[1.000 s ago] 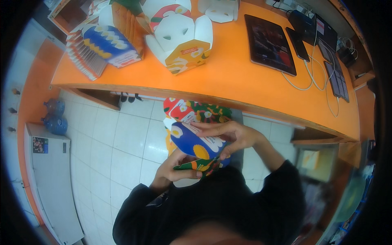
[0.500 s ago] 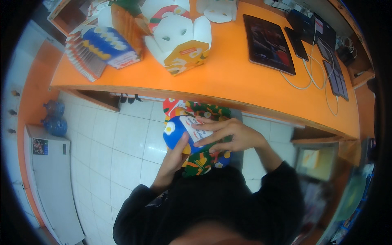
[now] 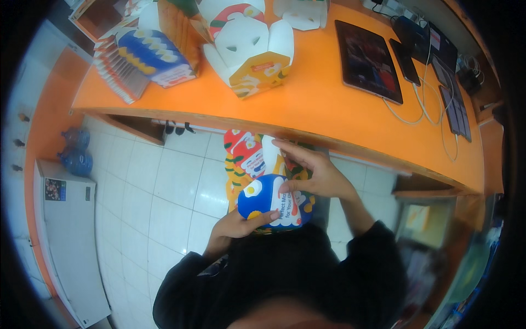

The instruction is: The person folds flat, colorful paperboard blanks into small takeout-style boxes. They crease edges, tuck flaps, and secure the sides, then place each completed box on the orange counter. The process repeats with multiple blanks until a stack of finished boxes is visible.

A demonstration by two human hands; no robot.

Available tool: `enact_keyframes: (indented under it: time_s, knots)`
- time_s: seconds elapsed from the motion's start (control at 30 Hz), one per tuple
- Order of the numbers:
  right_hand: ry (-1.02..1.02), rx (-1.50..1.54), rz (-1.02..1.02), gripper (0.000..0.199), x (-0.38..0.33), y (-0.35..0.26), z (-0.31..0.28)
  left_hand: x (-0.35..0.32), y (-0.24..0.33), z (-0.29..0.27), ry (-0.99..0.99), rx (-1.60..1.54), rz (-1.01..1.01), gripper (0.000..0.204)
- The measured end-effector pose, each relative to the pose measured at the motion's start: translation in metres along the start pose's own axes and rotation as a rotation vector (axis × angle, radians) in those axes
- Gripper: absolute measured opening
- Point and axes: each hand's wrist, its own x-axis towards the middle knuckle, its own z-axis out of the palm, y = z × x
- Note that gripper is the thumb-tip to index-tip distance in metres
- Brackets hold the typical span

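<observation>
A paper food carton [image 3: 258,198] with a blue panel, egg pictures and a white printed band lies over my lap, partly unfolded. Its red and yellow panels [image 3: 244,151] stretch away toward the table edge. My left hand [image 3: 234,225] grips the blue panel at its near left side, thumb on top and the other fingers hidden beneath. My right hand [image 3: 324,174] holds the carton from the right. Its thumb presses on the blue panel's upper right, while its forefinger reaches to a white flap [image 3: 270,156].
An orange table [image 3: 312,98] spans the far side. On it stand an open yellow carton [image 3: 257,74], a stack of flat blue cartons [image 3: 156,57], a tablet [image 3: 368,61] and several phones with cables. Left on the tiled floor are a white fridge [image 3: 71,241] and water bottles [image 3: 75,156].
The blue panel has turned and come nearer to me, uncovering more of the red and yellow panels. My right thumb and forefinger have spread apart, the forefinger reaching farther away. The view has shifted slightly.
</observation>
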Motion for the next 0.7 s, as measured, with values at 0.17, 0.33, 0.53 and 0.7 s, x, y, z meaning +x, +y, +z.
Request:
enact_keyframes:
  time_s: [0.17,0.33,0.53,0.7]
  knots:
    - [0.062,0.306,-0.096,0.088,-0.006,-0.002,0.015,-0.007,0.001,0.0,-0.065,0.091,0.256,0.057]
    - [0.168,0.483,-0.351,0.094,-0.01,-0.006,0.036,-0.002,-0.003,-0.007,-0.243,0.293,0.479,0.057]
    - [0.123,0.299,-0.21,0.064,-0.019,-0.012,0.029,-0.018,0.002,-0.005,-0.07,0.017,0.259,0.046]
    - [0.086,0.119,-0.257,0.032,-0.023,-0.011,0.024,-0.01,0.01,-0.008,-0.074,-0.004,0.31,0.046]
